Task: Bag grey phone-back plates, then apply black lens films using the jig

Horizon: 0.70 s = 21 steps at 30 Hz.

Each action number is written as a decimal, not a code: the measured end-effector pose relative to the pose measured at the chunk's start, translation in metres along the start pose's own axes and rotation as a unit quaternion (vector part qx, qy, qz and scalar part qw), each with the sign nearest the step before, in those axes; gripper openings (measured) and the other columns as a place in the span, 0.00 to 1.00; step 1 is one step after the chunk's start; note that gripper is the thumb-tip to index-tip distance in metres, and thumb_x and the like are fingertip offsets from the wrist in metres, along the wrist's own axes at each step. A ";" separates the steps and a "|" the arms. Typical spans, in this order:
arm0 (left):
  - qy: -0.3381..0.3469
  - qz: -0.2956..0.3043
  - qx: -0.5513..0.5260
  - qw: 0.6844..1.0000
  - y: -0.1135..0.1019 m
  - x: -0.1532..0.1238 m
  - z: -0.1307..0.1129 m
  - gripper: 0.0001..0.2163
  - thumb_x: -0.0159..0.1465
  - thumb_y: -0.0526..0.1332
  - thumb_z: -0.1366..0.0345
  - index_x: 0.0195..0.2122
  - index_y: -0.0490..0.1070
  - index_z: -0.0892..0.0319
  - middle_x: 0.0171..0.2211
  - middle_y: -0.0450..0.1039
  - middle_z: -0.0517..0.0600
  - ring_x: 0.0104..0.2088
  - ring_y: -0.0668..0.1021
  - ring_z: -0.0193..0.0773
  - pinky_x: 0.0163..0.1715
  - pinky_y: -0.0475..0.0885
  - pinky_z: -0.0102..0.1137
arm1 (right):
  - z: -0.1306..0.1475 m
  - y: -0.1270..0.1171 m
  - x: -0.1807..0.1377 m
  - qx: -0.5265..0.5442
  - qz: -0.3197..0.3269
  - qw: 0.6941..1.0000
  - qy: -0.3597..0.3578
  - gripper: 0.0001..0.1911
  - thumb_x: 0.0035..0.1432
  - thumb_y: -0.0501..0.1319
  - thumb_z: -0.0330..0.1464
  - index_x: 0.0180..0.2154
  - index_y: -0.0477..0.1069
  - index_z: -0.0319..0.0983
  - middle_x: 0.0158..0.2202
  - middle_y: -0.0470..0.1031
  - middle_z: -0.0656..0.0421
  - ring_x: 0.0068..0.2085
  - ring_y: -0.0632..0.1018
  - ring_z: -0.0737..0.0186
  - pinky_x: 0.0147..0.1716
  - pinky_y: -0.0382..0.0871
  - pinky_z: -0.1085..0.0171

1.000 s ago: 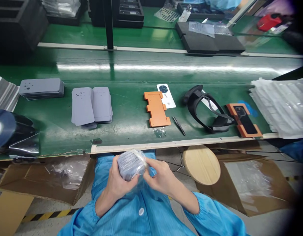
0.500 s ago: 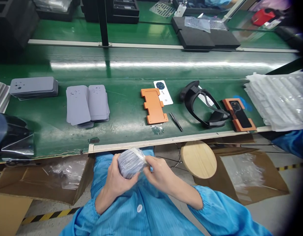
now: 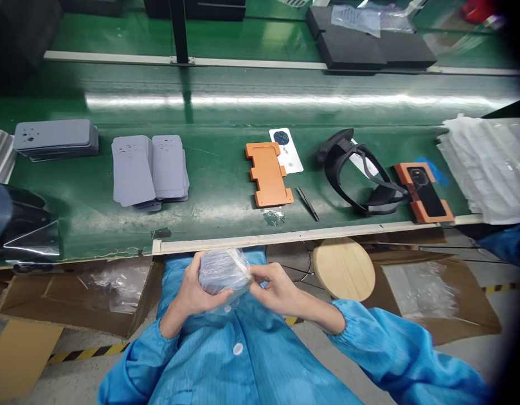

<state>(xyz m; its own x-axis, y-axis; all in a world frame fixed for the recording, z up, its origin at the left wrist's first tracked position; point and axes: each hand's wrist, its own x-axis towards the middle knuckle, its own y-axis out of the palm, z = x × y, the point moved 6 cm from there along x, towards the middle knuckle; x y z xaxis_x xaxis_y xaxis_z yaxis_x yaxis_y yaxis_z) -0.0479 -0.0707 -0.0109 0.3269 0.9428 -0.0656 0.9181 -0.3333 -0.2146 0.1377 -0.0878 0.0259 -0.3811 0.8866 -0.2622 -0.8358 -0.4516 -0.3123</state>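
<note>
Wrapped bundle (image 3: 221, 273) in left grip (image 3: 193, 289), right grip (image 3: 276, 288) pinching end

Our right arm (image 3: 321, 313) lies flatter than before, and its blue sleeve (image 3: 390, 349) sits farther out to the side. A second white button (image 3: 227, 309) now peeks out under the wrapped bundle (image 3: 221, 272). We look lower, so the black trays (image 3: 215, 11) up top get cut off more.
</note>
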 end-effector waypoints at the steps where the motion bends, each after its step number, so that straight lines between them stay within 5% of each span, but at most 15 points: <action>1: 0.002 0.004 -0.006 1.000 0.000 0.001 0.002 0.34 0.49 0.74 0.63 0.56 0.62 0.53 0.48 0.75 0.52 0.47 0.79 0.48 0.50 0.74 0.40 | 0.000 0.000 0.001 0.012 0.011 1.000 -0.002 0.08 0.55 0.55 0.29 0.27 0.71 0.38 0.22 0.65 0.64 0.25 0.65 0.67 0.26 0.62 0.69; 9: 0.009 0.048 -0.081 0.996 -0.001 0.006 0.008 0.33 0.49 0.74 0.63 0.56 0.64 0.55 0.48 0.77 0.54 0.49 0.80 0.50 0.53 0.73 0.43 | -0.006 0.000 0.006 0.035 0.088 0.995 -0.029 0.08 0.56 0.55 0.28 0.28 0.71 0.38 0.22 0.58 0.66 0.24 0.59 0.69 0.24 0.55 0.70; 21: 0.023 0.076 -0.146 0.986 -0.001 0.011 0.012 0.39 0.44 0.76 0.61 0.57 0.65 0.58 0.49 0.77 0.56 0.47 0.79 0.52 0.53 0.73 0.45 | 0.003 -0.005 0.009 0.033 0.136 0.981 -0.131 0.12 0.54 0.56 0.24 0.22 0.56 0.40 0.21 0.50 0.68 0.23 0.54 0.71 0.22 0.49 0.68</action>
<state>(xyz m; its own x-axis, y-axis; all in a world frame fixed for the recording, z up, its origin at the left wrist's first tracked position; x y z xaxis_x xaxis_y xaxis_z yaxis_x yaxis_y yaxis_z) -0.0478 -0.0603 -0.0228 0.4696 0.8824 -0.0288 0.8808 -0.4660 0.0840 0.1371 -0.0771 0.0274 -0.6751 0.7334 -0.0802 -0.7097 -0.6752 -0.2009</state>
